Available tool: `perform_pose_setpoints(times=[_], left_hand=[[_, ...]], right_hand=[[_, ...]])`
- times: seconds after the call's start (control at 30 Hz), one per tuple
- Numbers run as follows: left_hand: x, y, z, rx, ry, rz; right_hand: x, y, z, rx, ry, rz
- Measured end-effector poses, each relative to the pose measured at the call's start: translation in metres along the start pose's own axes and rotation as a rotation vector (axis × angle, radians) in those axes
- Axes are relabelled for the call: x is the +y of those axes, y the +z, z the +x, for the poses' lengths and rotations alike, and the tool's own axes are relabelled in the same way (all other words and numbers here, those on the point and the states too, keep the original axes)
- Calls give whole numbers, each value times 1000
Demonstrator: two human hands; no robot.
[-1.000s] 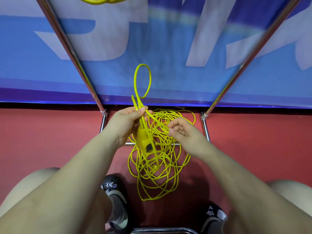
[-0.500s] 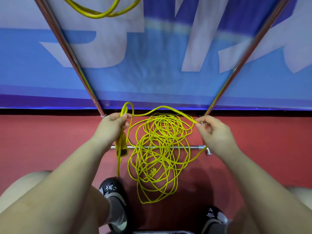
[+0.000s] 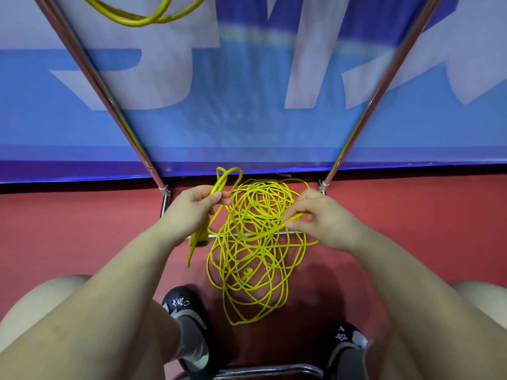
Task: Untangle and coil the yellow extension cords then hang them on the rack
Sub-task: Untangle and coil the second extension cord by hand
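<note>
A tangled yellow extension cord (image 3: 255,259) lies in loose loops on the red floor between my feet. My left hand (image 3: 192,207) grips a small folded loop of that cord, and the yellow socket end (image 3: 201,238) hangs below my palm. My right hand (image 3: 318,215) pinches one strand of the cord and holds it just above the pile. The cord's plug (image 3: 247,270) lies inside the tangle. Another yellow cord (image 3: 142,19) hangs coiled on the rack at the top of the view.
The metal rack (image 3: 109,100) has two slanted poles and a low crossbar (image 3: 236,235) running under the pile. A blue and white banner (image 3: 247,91) stands behind it. My black shoes (image 3: 183,311) flank the pile, and a chrome bar (image 3: 260,370) runs at the bottom.
My right hand has moved left and down toward the pile with its strand. The left hand still holds the small loop, now shorter and folded above my fingers.
</note>
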State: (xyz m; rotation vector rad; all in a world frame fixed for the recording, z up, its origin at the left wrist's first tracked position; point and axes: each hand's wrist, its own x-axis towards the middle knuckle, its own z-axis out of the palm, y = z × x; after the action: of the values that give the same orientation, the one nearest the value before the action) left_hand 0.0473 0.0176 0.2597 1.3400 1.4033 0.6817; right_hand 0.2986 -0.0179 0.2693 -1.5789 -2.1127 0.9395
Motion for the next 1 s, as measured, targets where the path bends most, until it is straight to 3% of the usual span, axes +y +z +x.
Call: perform_pose_setpoints(times=[0.13, 0.4, 0.67, 0.8, 0.87, 1.0], left_hand=[[2, 10, 1, -74, -5, 26], [6, 29, -2, -248, -66, -88], [7, 37, -5, -288, -4, 33], [9, 42, -7, -250, 36, 24], [11, 42, -4, -189, 45, -14], [15, 30, 0, -70, 28, -126]], right_hand=[[-8, 3, 6, 35, 24, 77], [-7, 9, 15, 288, 146, 12], [-16, 14, 19, 311, 140, -18], [-18, 17, 19, 384, 233, -11], [-16, 16, 19, 303, 285, 8], [-9, 21, 19, -53, 301, 141]])
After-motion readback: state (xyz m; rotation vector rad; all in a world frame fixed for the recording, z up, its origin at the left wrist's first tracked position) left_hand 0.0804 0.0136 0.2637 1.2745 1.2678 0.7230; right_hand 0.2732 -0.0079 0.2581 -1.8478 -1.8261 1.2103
